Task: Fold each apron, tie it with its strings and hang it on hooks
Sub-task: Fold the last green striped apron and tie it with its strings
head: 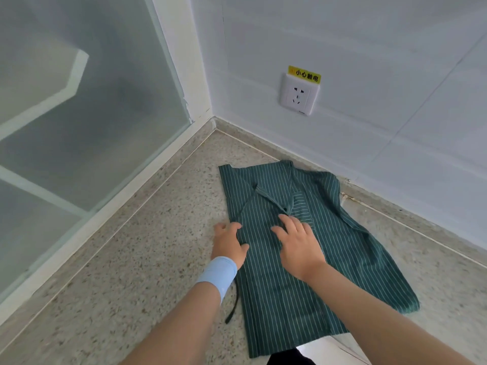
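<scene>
The left hand [228, 242] had its grip closed on the folded left edge of the apron [287, 280], thumb on top. The right hand [297, 243] lay flat on the cloth, fingers spread, holding nothing. The apron lay on the speckled stone worktop [158, 259] near the wall corner. It looked like thin, limp, green pinstriped cotton: light, prone to slumping, best held at the hems. Its dark string [233, 304] trailed alongside.

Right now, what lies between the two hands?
In the head view, only a strip of the striped apron lies between the left hand at its edge and the right hand resting on it.
</scene>
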Available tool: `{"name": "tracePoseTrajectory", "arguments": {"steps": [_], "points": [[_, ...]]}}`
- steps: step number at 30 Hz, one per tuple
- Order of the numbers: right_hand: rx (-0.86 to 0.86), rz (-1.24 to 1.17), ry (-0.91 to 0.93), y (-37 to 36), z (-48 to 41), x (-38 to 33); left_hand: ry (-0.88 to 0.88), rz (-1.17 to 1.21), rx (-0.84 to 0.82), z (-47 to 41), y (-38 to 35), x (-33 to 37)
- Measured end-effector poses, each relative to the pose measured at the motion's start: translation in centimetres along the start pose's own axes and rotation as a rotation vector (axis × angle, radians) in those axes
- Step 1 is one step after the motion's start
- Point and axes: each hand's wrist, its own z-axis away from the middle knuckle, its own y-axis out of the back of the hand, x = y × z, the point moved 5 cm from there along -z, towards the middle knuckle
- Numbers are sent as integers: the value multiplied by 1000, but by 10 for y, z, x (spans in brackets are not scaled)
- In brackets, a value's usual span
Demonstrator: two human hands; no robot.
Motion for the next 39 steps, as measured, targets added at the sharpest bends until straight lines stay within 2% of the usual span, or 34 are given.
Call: {"name": "tracePoseTrajectory", "arguments": {"steps": [3, 5, 7, 10, 13, 15, 17, 19, 21, 22, 25, 26, 27, 29, 31, 33, 36, 39], "points": [[-238, -44, 15, -16, -18, -4, 163, 273, -46, -10, 1, -15], [-324, -59, -18, -20, -27, -4, 189, 210, -156, -17, 4, -23], [-299, -50, -32, -16, -34, -9, 164, 79, -248, -24, 13, -30], [-230, 24, -31, -1, -41, -20, 147, 65, -306, -33, 36, -33], [-105, 44, -68, 18, -55, -24, 48, 55, -297, -39, 65, -9], [4, -96, -48, 37, -74, -28, -81, -33, -295, -48, 83, 23], [-61, -254, -55, 49, -96, -29, -221, -161, -309, -60, 98, 59], [-150, -302, -82, 56, -118, -26, -317, -336, -329, -73, 111, 90], [-184, -424, -178, 60, -145, -12, -364, -520, -227, -88, 129, 113], [-191, -526, -250, 61, -158, -2, -367, -570, -83, -98, 141, 120], [-143, -822, -470, 64, -192, 32, -412, -409, 492, -107, 166, 123], [-102, -883, -528, 66, -199, 42, -460, -341, 587, -107, 163, 121], [-66, -914, -566, 65, -205, 50, -507, -313, 600, -108, 155, 118], [-53, -849, -565, 61, -202, 52, -549, -376, 435, -111, 124, 106], [-30, -626, -440, 54, -196, 42, -465, -450, 246, -119, 90, 82], [9, -387, -223, 47, -192, 23, -341, -476, 186, -123, 71, 56], [-59, -114, 81, 27, -183, -2, -241, -555, 87, -121, 51, 23], [-176, -18, 140, 0, -172, -6, -193, -659, -43, -119, 42, -9]]}}
